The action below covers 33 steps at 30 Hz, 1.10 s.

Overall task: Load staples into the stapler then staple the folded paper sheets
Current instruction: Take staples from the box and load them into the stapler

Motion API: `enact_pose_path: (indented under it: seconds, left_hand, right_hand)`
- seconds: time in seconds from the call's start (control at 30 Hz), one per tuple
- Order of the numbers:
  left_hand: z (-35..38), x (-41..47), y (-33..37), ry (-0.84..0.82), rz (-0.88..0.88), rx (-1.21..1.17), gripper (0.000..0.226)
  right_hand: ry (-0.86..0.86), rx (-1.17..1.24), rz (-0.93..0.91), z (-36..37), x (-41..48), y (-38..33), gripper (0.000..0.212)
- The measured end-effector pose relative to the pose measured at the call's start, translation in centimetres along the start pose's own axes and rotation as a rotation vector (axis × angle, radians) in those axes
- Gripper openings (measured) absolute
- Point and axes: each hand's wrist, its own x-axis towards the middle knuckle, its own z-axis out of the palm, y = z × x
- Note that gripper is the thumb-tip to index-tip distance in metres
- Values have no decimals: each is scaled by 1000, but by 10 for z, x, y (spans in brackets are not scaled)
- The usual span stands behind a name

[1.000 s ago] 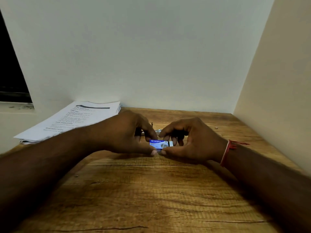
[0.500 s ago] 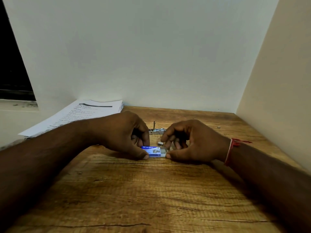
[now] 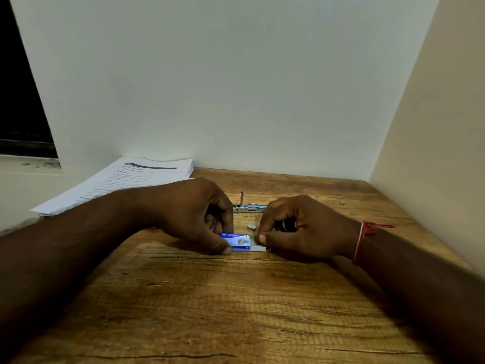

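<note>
Tray (image 3: 259, 248) farther out of staple box (image 3: 237, 242); right fingers (image 3: 263, 239) tight on tray, left fingers (image 3: 222, 248) round box

The brown wooden table (image 3: 236, 311) has broad bare wood on the near side. The left hand (image 3: 194, 214) and right hand (image 3: 301, 229) grip the small blue cardboard staple box (image 3: 236, 241) between them, blocking the middle. Behind lie a grey staple strip (image 3: 251, 227) and the silver metal stapler (image 3: 249, 207). A white paper stack (image 3: 136, 177) fills the far-left corner; a white back wall (image 3: 236, 88) and beige side wall (image 3: 433, 127) close two edges.
</note>
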Motion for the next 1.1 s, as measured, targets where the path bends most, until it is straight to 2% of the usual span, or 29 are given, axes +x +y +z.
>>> enact_pose_path:
  seconds: [0.17,0.43,0.67,0.77,0.87,0.97,1.1]
  left_hand:
    - [0,0,2,-2,5,10,23]
    - [1,1,1,21,25,25,25]
    - [1,0,0,17,19,20,25]
    - [1,1,-1,31,18,28,28]
    - [6,4,-1,179,50,21,35]
    - [14,9,1,396,177,-58,31]
    - [28,15,2,581,307,-97,34]
  right_hand:
    - [-35,-15,50,-4,-1,-4,2]
    - [-93,-44,189,-9,0,-24,5]
    - [-46,-111,210,-4,2,-30,2]
    - [54,-95,204,-2,1,-27,4]
    - [216,-19,171,0,3,-25,4]
    - [344,146,165,4,4,-28,3]
    - [400,458,174,8,4,-33,6]
